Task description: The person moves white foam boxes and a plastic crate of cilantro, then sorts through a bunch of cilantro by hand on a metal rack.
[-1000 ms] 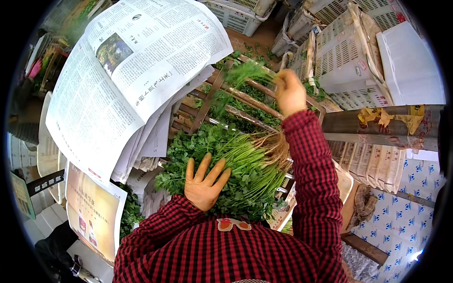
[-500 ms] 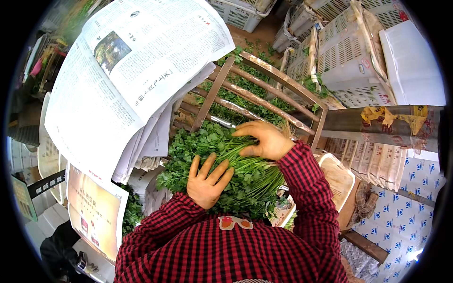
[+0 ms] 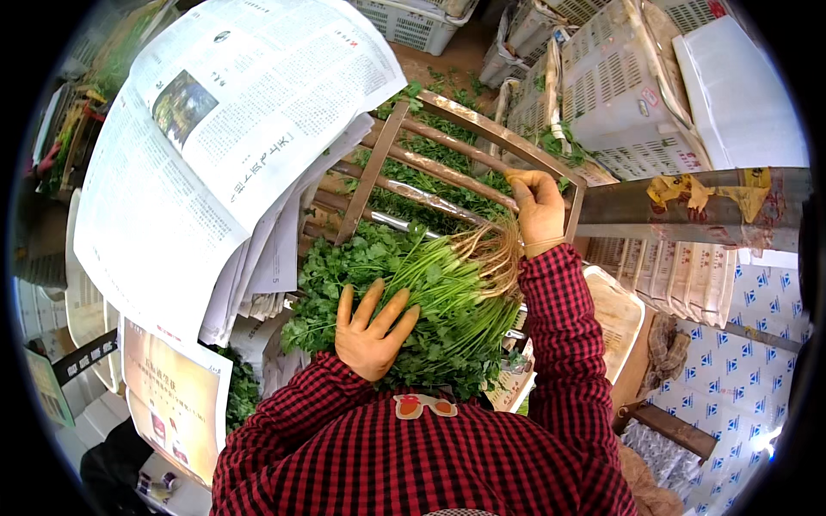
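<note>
A big bunch of coriander (image 3: 439, 288) lies in front of me, leaves to the left and pale brown roots to the upper right. My left hand (image 3: 374, 334) rests flat on the leaves with its fingers spread. Beyond the roots, over the bars of a rusty metal rack (image 3: 437, 163), my right hand (image 3: 538, 206) is raised off the bunch. Its fingers are drawn together in a pinch; what is between them, if anything, I cannot make out.
A stack of newspapers (image 3: 198, 146) stands at the left, beside the rack. Loose greens lie under the bars. White plastic crates (image 3: 624, 103) are piled at the far right, next to a metal beam (image 3: 688, 206). A pale tray (image 3: 615, 318) sits right of my forearm.
My right hand has left the coriander stems and moved up and right past the roots, which now show. Its fingers have closed into a pinch. My left hand stays on the leaves.
</note>
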Motion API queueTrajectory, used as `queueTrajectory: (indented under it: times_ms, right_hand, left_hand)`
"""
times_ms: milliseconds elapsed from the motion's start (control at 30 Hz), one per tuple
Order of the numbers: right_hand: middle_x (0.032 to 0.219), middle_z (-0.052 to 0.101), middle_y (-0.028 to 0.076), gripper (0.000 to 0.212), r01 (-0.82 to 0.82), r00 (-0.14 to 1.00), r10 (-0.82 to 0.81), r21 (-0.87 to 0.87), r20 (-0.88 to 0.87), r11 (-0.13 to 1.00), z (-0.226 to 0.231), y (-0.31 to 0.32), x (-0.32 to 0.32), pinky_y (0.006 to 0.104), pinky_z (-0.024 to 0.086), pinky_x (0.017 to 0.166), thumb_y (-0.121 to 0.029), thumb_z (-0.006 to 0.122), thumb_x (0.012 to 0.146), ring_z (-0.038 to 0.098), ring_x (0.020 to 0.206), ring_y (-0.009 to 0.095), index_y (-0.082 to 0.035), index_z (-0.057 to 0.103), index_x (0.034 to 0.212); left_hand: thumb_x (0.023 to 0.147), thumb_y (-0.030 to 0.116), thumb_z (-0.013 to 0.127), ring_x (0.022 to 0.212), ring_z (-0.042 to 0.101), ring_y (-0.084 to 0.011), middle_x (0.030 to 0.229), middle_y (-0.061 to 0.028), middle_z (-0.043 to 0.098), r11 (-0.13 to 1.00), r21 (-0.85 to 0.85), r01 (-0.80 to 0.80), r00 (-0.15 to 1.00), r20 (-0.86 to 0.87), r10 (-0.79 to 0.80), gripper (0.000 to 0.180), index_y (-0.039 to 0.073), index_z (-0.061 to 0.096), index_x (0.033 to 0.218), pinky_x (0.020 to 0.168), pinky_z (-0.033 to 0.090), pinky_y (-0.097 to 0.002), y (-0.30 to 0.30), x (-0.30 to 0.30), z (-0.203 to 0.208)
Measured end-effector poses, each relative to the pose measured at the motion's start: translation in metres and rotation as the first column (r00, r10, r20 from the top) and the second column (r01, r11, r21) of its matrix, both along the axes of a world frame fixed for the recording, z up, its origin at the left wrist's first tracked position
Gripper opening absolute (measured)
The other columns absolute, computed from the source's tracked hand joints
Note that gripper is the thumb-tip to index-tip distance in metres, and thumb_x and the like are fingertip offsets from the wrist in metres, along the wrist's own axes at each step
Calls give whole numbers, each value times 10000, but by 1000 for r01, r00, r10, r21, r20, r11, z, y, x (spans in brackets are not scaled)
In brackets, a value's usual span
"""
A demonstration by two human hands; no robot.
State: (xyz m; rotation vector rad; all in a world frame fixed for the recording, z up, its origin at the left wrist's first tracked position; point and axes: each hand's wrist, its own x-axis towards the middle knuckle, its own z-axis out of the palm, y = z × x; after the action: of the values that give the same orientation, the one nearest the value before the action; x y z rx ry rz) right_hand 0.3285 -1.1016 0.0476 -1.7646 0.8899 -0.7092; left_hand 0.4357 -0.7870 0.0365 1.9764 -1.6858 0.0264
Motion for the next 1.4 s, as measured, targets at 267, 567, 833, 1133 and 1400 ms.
queueTrajectory:
  times_ms: [267, 567, 833, 1133, 1400]
  right_hand:
    - [1339, 633, 212, 793, -742, 609, 621, -77, -494, 666, 34, 54, 17, 472, 476, 1059, -598, 758, 831, 602, 1233, 404, -84, 581, 1409]
    - [947, 718, 170, 109, -107, 788, -250, -525, -562, 844, 24, -25, -34, 468, 569, 830, -104, 669, 889, 707, 920, 366, -50, 734, 958]
    - [1213, 716, 120, 401, 221, 972, -232, -178, -41, 959, 56, 69, -97, 304, 532, 948, -179, 641, 1031, 681, 1080, 168, -27, 593, 1399]
    - [1109, 724, 106, 387, 479, 853, -477, -44, -211, 877, 11, 167, -158, 272, 550, 844, -141, 666, 1011, 680, 971, 138, -7, 612, 1370]
    - [774, 717, 76, 598, 273, 941, -278, -53, -194, 961, 64, 184, -117, 318, 553, 680, -148, 804, 855, 677, 673, 170, -61, 606, 1413]
  left_hand:
    - [811, 73, 682, 1239, 590, -350, 1323, -71, 642, 997, 27, 74, 997, -27, -73, 431, 158, 708, 1232, 1062, 441, -550, -4, 8, 4]
    - [756, 34, 685, 1203, 604, -356, 1332, -93, 635, 991, 6, 132, 988, -75, -132, 489, 140, 693, 1233, 1021, 485, -520, -9, 10, 2]
    - [773, 32, 691, 1170, 621, -384, 1305, -138, 647, 987, 9, 163, 961, -230, -156, 488, 97, 684, 1256, 994, 509, -527, -14, 29, 1]
    - [793, -31, 640, 1074, 670, -399, 1206, -194, 706, 992, 10, 127, 916, -384, -113, 415, 50, 726, 1191, 951, 533, -484, -27, 37, 7]
    - [828, 81, 751, 1308, 550, -408, 1383, -218, 610, 987, -67, 149, 912, -376, -163, 556, 11, 613, 1363, 1119, 414, -516, -56, 26, 63]
